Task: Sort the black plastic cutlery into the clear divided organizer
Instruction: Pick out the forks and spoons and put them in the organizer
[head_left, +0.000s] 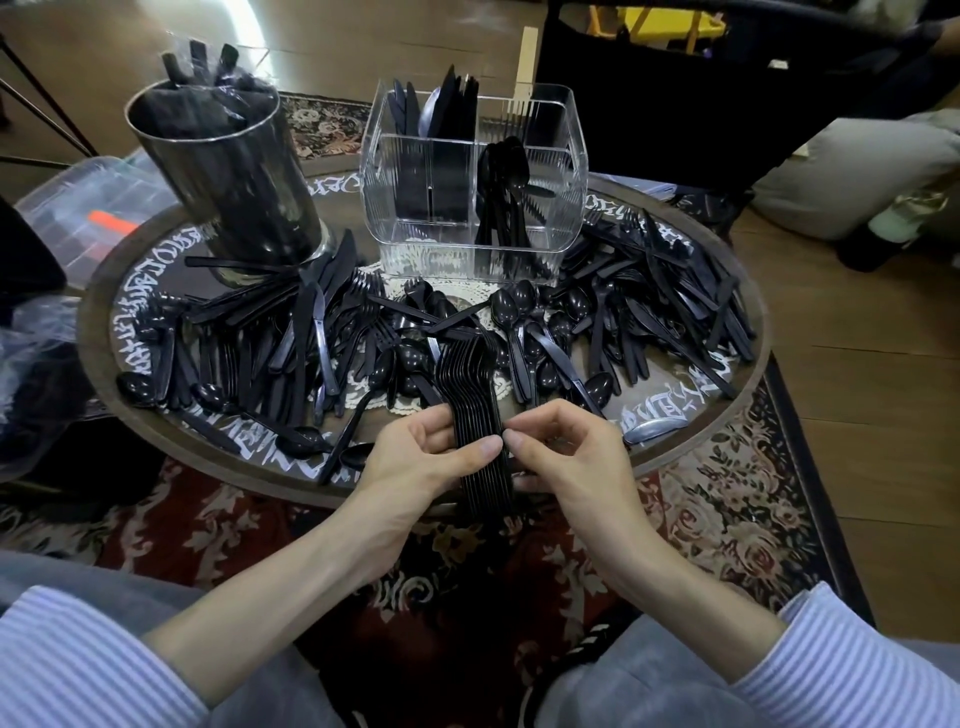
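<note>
A nested stack of black plastic forks (475, 395) stands on edge at the table's near rim, tines pointing away from me. My left hand (421, 457) grips the stack's handles from the left, thumb across them. My right hand (566, 452) pinches the same handles from the right. The clear divided organizer (558, 171) stands at the back centre; knives fill its rear left compartment and spoons lean in its front right one. Loose black cutlery (291, 332) lies heaped all over the round table (727, 431).
A tall metal cylinder (228, 171) with wrapped cutlery stands at back left. A clear lidded box (88, 208) sits left of the table. A patterned rug (727, 519) lies underneath. A dark chair (675, 93) and a person's legs are at back right.
</note>
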